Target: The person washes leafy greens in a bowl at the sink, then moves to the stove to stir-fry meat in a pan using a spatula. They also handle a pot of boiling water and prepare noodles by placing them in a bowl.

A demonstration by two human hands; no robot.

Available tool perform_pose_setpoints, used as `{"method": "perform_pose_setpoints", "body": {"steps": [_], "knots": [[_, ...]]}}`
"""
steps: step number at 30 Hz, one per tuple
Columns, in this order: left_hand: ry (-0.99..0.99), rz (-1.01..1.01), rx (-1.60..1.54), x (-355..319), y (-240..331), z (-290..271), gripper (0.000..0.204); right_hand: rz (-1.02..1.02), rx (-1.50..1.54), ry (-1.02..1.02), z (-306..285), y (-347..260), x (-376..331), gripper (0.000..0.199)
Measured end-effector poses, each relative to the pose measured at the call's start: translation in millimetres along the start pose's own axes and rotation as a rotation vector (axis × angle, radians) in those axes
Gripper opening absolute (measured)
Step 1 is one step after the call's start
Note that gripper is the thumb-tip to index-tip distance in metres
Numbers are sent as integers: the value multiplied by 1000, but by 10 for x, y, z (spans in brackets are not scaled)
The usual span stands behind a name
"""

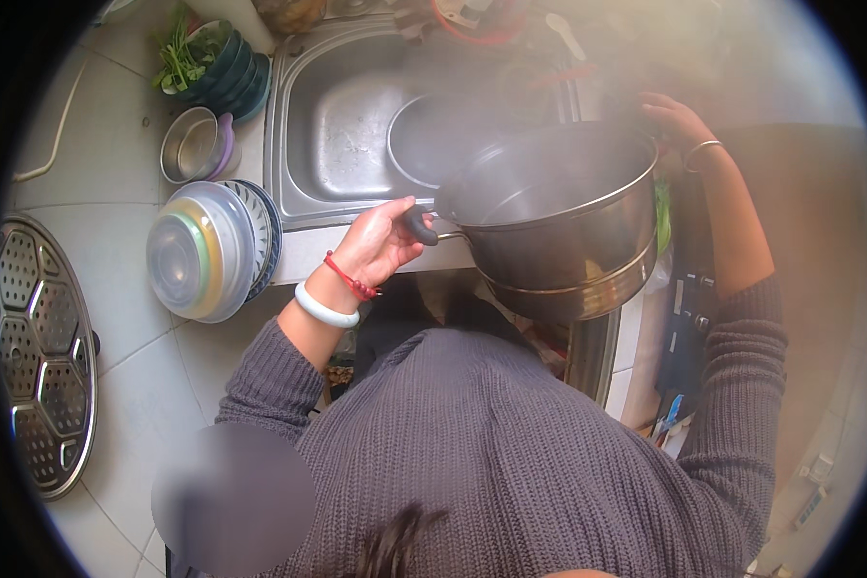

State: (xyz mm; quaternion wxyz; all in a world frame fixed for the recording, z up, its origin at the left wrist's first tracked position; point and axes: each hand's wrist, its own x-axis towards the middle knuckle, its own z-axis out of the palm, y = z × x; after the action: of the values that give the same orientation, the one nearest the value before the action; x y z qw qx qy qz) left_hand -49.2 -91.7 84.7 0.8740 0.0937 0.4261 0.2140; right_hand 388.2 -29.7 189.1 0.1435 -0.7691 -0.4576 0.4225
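A large, deep stainless steel pot (pixel 568 250) is held up in front of the counter edge, tilted, with its open mouth toward the sink. Steam blurs its upper right side, and I cannot make out what is inside. My left hand (pixel 385 238) grips the pot's dark curved side handle (pixel 419 224). On the opposite side, my right hand (pixel 677 122) is closed at the rim, where its handle is mostly hidden by steam and the pot. The stainless steel sink (pixel 342 144) lies just beyond, and a round vessel (pixel 416 144) sits in it.
Left of the sink stand stacked dark green bowls (pixel 229 77) with leafy greens (pixel 178 63), a small metal pot (pixel 191 144), and bowls with a clear plastic one (pixel 188 255). A perforated steamer tray (pixel 53 356) is at far left. A dark stove edge (pixel 689 318) lies right.
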Motion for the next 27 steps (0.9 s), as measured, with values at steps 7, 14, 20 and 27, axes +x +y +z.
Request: {"method": "perform_pose_setpoints", "body": {"steps": [7, 14, 20, 27], "knots": [[-3, 2, 17, -10, 25, 10, 19, 56, 58, 60, -8, 77, 55, 47], [-51, -27, -9, 84, 41, -105, 17, -1, 69, 33, -26, 243, 144, 40], [-20, -9, 39, 14, 37, -33, 20, 140, 188, 134, 90, 41, 13, 37], [-56, 40, 138, -134, -39, 129, 23, 184, 78, 213, 40, 34, -327, 42]]}}
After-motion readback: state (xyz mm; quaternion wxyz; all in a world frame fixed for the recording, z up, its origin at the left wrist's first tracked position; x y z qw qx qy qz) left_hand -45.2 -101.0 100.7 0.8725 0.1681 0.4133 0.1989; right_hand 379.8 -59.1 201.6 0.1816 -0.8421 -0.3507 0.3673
